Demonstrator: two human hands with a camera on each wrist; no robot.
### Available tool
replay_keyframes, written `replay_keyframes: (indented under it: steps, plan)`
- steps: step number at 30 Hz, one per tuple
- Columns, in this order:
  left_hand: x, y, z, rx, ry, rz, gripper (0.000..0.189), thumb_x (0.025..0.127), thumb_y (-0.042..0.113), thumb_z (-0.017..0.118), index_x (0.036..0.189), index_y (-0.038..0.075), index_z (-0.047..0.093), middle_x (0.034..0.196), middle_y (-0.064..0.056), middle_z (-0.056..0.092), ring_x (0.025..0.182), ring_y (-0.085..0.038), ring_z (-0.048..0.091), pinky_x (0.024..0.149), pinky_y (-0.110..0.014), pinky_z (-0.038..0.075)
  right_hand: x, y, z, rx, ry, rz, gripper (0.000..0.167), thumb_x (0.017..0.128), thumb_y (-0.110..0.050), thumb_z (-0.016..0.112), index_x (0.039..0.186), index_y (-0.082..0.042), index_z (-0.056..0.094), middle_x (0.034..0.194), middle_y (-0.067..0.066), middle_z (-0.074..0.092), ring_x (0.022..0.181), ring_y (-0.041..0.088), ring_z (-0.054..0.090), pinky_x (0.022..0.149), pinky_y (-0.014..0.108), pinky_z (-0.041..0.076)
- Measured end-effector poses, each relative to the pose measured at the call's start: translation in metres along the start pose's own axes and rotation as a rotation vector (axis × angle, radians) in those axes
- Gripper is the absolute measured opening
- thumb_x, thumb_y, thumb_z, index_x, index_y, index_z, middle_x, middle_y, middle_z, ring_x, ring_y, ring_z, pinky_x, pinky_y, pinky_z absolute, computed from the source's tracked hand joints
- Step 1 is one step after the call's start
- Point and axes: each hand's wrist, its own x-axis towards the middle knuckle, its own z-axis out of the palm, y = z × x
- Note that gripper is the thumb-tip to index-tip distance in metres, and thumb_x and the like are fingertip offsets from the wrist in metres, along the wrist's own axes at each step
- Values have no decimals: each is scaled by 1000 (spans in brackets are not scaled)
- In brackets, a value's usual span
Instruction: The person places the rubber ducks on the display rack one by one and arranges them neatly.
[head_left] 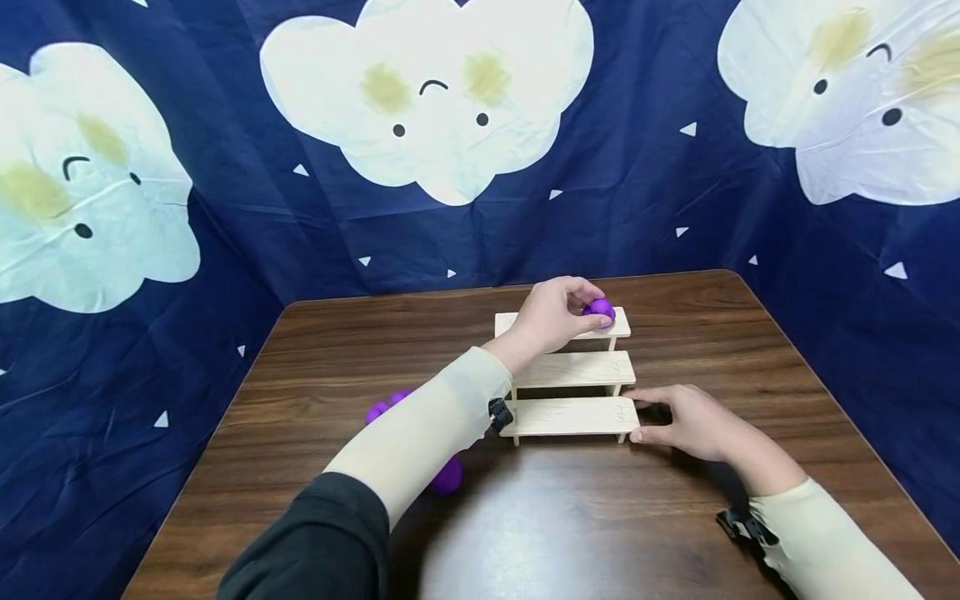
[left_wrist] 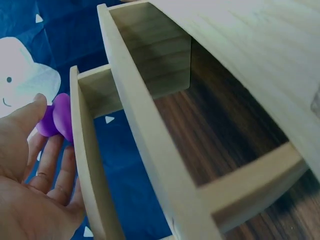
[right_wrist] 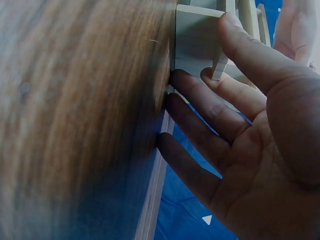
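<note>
A pale wooden three-tier display stand (head_left: pixel 573 368) stands on the brown table. Reaching across to its top tier, my left hand (head_left: pixel 551 315) pinches a purple piece with rounded lobes (head_left: pixel 602 308) between thumb and fingers, near the right end of that tier. In the left wrist view the purple piece (left_wrist: pixel 62 117) lies against the tier's edge. My right hand (head_left: pixel 697 421) holds the right end of the bottom tier, thumb at the front and index finger behind. The right wrist view shows its other fingertips (right_wrist: pixel 165 140) by the tabletop.
More purple rounded pieces (head_left: pixel 447 477) lie on the table (head_left: pixel 570 533) left of the stand, partly hidden under the left forearm (head_left: pixel 427 425). A dark blue cloth with white clouds (head_left: pixel 465 242) hangs behind the table and at both sides.
</note>
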Motion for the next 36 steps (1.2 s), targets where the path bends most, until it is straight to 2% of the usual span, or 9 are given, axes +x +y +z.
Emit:
replay_keyframes:
  steps: [8,19,25,31,33,36]
  plan:
    - [2,1,8,3,-5,35,33,83,27,92,110,16,76,97,10,73,92,-6,69,87,-19,54,0,0,-1,-2,2,-8,58,88,-38,86,136,-11,70,124,5,75,119,30,66,100,58,53]
    - [0,-1,4,69,-2,54,44,81,31,94,117,17,75,105,6,73,100,-10,70,90,-17,51,1,-1,-1,8,-11,12,58,88,-39,86,137,-12,70,125,5,74,119,30,66,100,58,53]
    - [-6,-6,-11,38,-8,40,45,80,27,95,119,14,76,111,4,70,106,-11,66,94,-20,52,1,-3,-2,2,-7,13,58,88,-38,86,137,-12,70,125,8,74,119,32,66,100,59,53]
    - [-20,-19,-28,41,6,68,49,82,30,93,124,14,74,116,2,70,117,-20,65,103,-33,52,2,-4,-2,-7,-2,12,56,87,-40,86,136,-15,71,124,5,74,117,30,66,99,58,54]
    - [-25,-24,-34,41,3,76,50,83,31,92,126,14,73,119,0,70,119,-23,64,105,-35,51,1,-5,-1,-7,-1,15,57,87,-40,86,136,-15,71,124,5,75,118,31,66,100,58,53]
    - [-33,-30,-42,49,-5,74,50,85,32,90,128,13,72,123,0,70,121,-19,62,106,-32,49,0,-5,0,-9,-6,16,58,88,-40,86,136,-14,71,124,6,74,119,32,66,100,60,53]
